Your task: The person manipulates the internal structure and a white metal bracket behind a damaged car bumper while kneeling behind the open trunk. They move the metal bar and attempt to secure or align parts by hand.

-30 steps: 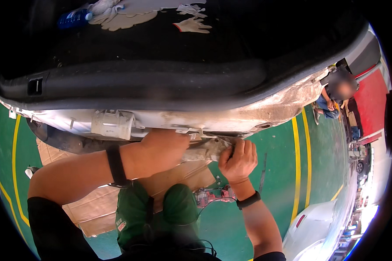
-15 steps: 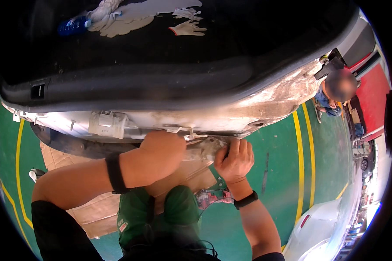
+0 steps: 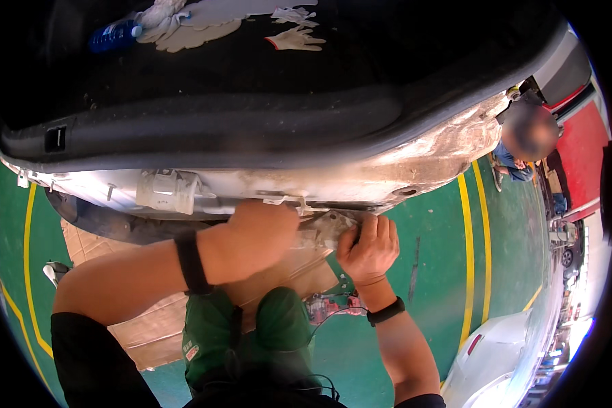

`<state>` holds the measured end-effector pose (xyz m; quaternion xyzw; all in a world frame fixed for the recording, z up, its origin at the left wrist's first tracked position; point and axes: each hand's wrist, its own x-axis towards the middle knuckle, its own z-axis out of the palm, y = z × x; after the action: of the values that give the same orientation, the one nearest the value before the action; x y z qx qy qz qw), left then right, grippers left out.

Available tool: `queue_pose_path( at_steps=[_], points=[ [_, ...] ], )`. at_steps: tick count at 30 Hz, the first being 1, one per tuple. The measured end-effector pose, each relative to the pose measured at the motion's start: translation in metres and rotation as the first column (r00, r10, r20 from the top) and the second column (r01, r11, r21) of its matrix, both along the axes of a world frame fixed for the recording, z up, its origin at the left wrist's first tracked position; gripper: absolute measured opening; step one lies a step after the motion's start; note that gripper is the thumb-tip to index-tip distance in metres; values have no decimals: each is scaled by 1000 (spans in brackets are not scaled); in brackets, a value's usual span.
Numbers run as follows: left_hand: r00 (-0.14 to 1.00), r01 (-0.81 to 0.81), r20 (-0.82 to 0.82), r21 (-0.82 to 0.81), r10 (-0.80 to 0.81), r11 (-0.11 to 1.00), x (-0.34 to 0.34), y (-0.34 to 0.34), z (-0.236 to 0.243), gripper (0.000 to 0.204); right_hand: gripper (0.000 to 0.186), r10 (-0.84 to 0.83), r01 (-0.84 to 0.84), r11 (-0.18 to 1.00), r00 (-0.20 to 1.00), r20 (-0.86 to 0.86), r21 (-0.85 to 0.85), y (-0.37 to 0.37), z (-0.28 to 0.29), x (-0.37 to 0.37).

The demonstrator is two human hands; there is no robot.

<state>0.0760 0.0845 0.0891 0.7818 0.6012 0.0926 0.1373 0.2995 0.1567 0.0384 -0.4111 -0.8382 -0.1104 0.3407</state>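
Note:
My left hand (image 3: 264, 234) is closed at the lower edge of a car body's bare, dirty white metal panel (image 3: 347, 180). Its fingertips are hidden, and what it grips cannot be made out. Just right of it, my right hand (image 3: 369, 250) has its fingers curled over the end of a dirty, pale metal bracket (image 3: 330, 228) below the panel, thumb against its near side. A small clip-like tab (image 3: 296, 202) sticks out of the panel above the gap between my hands. Farther left, a pale plastic mount (image 3: 166, 192) is fixed to the panel.
White work gloves (image 3: 298, 39) and a blue bottle (image 3: 115, 36) lie on the black trim (image 3: 217, 129) above. Cardboard (image 3: 139, 343) covers part of the green floor (image 3: 421, 285). A red tool (image 3: 330, 307) lies near my knees. Another person (image 3: 513, 160) sits at the far right.
My left hand and forearm have shifted slightly to the right, nearer the bracket. My right hand keeps its hold at nearly the same spot.

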Motion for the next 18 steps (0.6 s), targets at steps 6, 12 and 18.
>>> queue_pose_path(
  at_steps=[6,12,18],
  points=[
    [993,117,40,-175,-112,978,-27,8,-14,19,13,1,-1,1000,1000,1,-8,0,-1,0],
    [933,232,338,-299,-124,926,-48,25,-55,32,15,-30,30,1000,999,24,-6,-3,0,3],
    [957,198,272,-348,-103,917,-47,30,-93,40,18,-23,21,999,999,43,42,1,-1,-1]
  ],
)
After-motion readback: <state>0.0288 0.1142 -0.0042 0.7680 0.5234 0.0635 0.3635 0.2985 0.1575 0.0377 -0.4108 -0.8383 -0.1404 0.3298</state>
